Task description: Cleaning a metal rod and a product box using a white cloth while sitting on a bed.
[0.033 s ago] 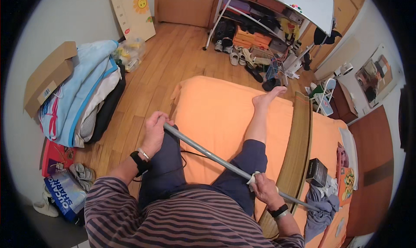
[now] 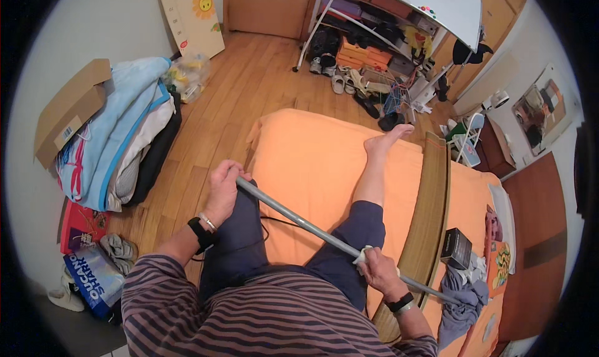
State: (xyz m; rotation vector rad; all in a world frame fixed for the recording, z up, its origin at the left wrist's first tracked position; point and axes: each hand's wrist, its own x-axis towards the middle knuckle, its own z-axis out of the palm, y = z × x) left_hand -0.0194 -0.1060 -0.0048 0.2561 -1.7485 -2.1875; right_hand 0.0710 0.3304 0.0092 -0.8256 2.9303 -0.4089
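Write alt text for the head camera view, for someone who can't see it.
A person sitting on an orange bed holds a long grey pole across their lap, the left hand gripping one end and the right hand pressing a white cloth around it. Clothes and boxes line the wooden floor.

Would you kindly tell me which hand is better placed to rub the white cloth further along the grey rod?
Probably the right hand: it already pinches the white cloth against the grey rod. The left hand grips the rod's upper end, steadying it.
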